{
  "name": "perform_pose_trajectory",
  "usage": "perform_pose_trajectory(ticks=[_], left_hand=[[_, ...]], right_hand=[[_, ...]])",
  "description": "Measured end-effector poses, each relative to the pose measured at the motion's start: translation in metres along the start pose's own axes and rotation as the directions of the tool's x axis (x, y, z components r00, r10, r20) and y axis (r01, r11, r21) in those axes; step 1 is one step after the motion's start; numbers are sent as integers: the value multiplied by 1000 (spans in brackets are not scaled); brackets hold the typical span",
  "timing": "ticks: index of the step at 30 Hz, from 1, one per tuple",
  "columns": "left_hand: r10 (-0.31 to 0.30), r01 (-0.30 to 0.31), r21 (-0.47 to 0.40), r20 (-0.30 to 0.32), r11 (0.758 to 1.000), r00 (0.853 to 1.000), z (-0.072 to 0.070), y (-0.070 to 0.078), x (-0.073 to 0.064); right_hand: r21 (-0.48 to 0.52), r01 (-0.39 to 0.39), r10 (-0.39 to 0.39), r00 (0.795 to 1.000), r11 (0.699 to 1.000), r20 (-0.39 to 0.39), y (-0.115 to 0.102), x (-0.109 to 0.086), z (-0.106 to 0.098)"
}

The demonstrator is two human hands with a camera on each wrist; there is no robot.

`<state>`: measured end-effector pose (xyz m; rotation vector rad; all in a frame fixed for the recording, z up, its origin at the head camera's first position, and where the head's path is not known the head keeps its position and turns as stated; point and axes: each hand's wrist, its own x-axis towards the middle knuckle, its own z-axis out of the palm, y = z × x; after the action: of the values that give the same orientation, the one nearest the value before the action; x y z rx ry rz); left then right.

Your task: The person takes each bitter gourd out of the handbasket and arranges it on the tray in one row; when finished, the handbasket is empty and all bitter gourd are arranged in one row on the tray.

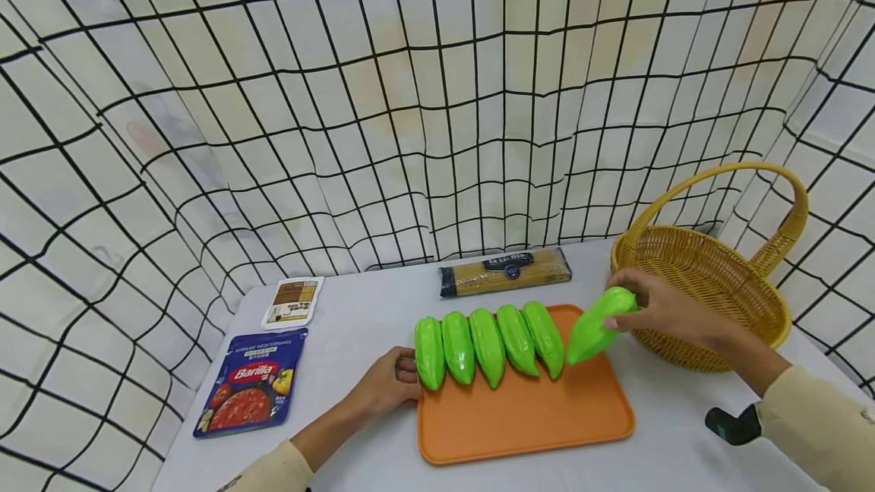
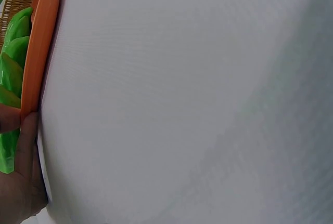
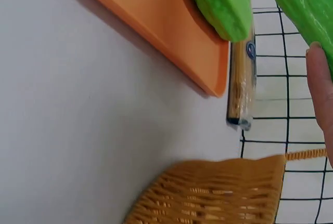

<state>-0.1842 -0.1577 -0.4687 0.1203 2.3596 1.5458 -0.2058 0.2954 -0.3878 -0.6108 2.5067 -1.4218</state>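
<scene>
A row of several glossy green, tapered vegetables [image 1: 488, 346] that look like bitter melons lies along the back half of an orange tray [image 1: 526, 420]. My right hand [image 1: 645, 302] holds one more bitter melon [image 1: 601, 325] above the tray's right back corner, its narrow tip pointing down and left. In the right wrist view a finger [image 3: 321, 86] lies along that held bitter melon [image 3: 307, 5]. At the tray's left edge, my left hand [image 1: 388, 382] pinches the rim, thumb and fingers on either side of it in the left wrist view. The leftmost bitter melon sits beside those fingers.
A wicker basket [image 1: 775, 302] with a tall handle stands right of the tray. Behind the tray lies a pasta pack [image 1: 506, 272]. On the left are a blue Barilla pouch [image 1: 249, 382] and a white-and-brown packet [image 1: 294, 304]. Black-gridded white cloth surrounds the white table [image 1: 355, 317].
</scene>
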Motion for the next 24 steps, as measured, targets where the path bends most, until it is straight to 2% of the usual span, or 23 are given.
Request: perform_pose_trajectory(ticks=[2,5,9,14,20,24], left_hand=[[1,-1,6,-2,1000,1000,0,0,0],[3,-3,17,-6,1000,1000,0,1,0],[-9,9,11,-6,1000,1000,0,0,-1],[-13,13,-9,-3,1000,1000,1,0,-2],[-12,12,-13,1,1000,1000,1,-1,0],[-12,12,-13,1,1000,1000,0,-2,2]], right_hand=[[-12,5,-5,1000,1000,-13,1,4,4],[10,-18,18,1000,1000,11,2,9,12],[31,-88,86,995,996,50,2,15,19],[40,-154,151,987,987,57,4,24,22],[-37,-152,153,987,988,45,7,35,23],[-44,-208,210,977,977,43,8,45,26]])
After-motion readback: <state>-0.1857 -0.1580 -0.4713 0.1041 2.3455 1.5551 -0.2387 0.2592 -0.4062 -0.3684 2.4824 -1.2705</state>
